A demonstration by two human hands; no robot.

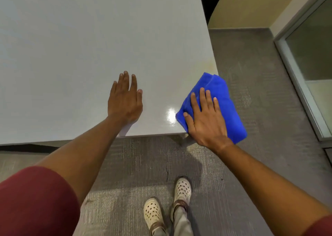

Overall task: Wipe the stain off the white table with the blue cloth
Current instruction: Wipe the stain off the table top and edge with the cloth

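The white table [75, 47] fills the upper left of the head view. A folded blue cloth [225, 101] lies at the table's near right corner and hangs partly past the edge. My right hand [206, 117] presses flat on the cloth with its fingers spread. A faint yellowish stain [209, 65] shows on the table just beyond the cloth, near the right edge. My left hand [125, 97] rests flat and empty on the table, palm down, left of the cloth. A wet glossy patch [170, 116] shines between my hands.
Grey carpet [260, 74] lies beyond the table's right and near edges. A glass panel in a metal frame [305, 70] stands at the right. My feet in pale perforated shoes [167, 203] stand on the carpet below the table's front edge.
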